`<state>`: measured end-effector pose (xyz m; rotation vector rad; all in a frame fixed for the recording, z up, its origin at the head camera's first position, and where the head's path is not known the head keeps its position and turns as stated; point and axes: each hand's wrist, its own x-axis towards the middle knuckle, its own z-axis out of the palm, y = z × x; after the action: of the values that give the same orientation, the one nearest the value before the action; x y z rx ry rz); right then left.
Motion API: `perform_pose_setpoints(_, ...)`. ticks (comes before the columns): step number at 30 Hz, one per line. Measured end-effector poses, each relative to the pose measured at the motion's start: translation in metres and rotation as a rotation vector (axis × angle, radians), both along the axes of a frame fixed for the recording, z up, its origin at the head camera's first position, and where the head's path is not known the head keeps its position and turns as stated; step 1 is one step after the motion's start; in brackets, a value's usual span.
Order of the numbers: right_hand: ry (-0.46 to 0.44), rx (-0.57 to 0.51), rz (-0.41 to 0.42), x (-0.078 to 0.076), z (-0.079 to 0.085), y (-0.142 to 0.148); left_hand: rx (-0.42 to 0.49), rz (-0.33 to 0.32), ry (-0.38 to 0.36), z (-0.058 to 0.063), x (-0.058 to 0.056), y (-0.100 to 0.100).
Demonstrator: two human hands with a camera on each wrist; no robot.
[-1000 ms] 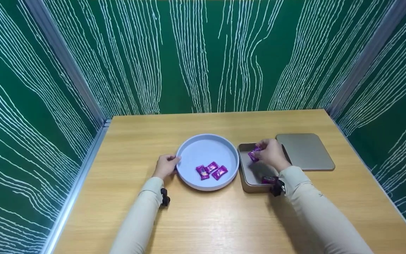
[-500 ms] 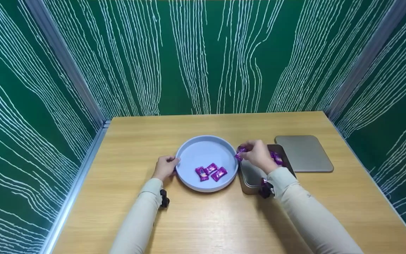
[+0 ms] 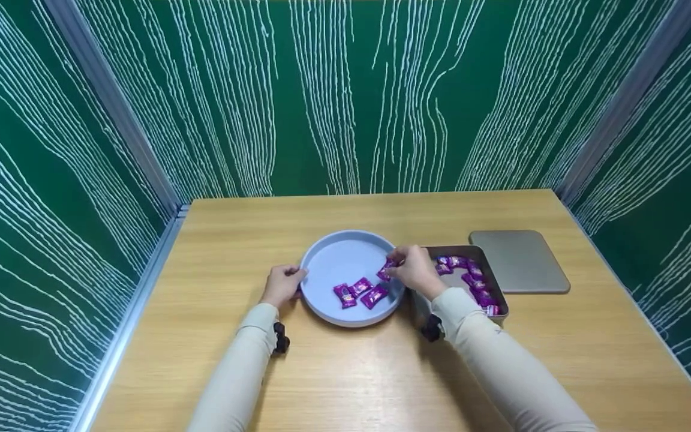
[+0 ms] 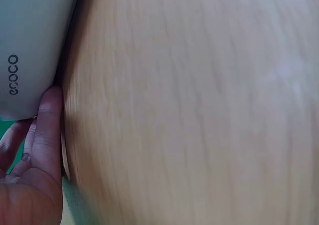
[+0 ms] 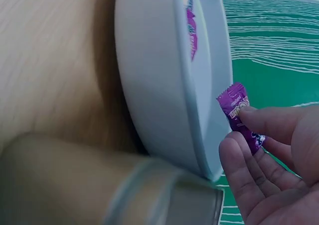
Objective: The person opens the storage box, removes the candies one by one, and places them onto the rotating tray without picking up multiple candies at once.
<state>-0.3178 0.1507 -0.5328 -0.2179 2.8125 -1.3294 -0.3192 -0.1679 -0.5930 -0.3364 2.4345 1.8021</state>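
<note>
A round pale blue tray (image 3: 339,252) with a raised rim stands on the table. My left hand (image 3: 279,284) grips its left edge, thumb at the rim; in the left wrist view the fingers (image 4: 47,130) lie against the outer wall, below the "ecoco" lettering. My right hand (image 3: 417,273) pinches a purple wrapped candy (image 5: 232,104) between thumb and fingers, over the tray's right side. Three more purple candies (image 3: 360,286) lie in the tray. To the right, partly behind the right hand, an open metal tin (image 3: 454,280) contains several purple candies (image 3: 476,282).
A flat metal lid (image 3: 519,261) lies beside the tin at the back right. The wooden table (image 3: 249,228) is bounded by green panels (image 3: 297,108) with white streaks and by metal posts at the corners.
My right hand has moved left with the candy, from above the tin to over the tray's right rim, uncovering candies in the tin. The left hand stays on the tray.
</note>
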Motion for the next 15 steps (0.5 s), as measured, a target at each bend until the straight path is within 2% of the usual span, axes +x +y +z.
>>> perform_pose_setpoints(7, 0.019, 0.067, 0.041, 0.0, -0.01, -0.009, -0.003, -0.008, 0.008, -0.002, 0.0, 0.0)
perform_pose_setpoints(11, -0.004, 0.114, 0.044, 0.001, -0.012, -0.014, -0.003, -0.011, 0.01, -0.001, 0.0, 0.0)
perform_pose_setpoints(15, 0.001, 0.117, 0.088, 0.002, -0.014, -0.02, -0.027, -0.002, 0.011, -0.001, -0.001, 0.0)
